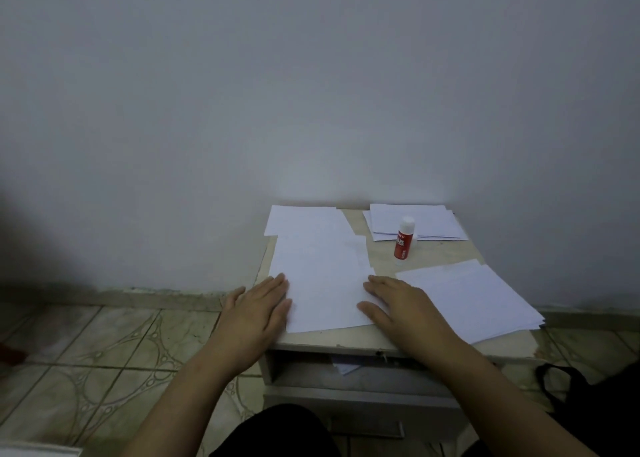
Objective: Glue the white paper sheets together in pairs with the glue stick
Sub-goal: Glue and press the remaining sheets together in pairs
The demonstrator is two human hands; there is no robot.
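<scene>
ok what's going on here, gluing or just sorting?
Pressing, by the look of it. Both hands, left hand and right hand, lie flat on a white sheet at the front of the small table. The glue stick stands capped and untouched, between a rear pile and a stack on the right.

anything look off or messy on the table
Mostly tidy. The right stack juts past the table edge. The tabletop's front right corner looks chipped. The glue stick stands upright, capped.
</scene>
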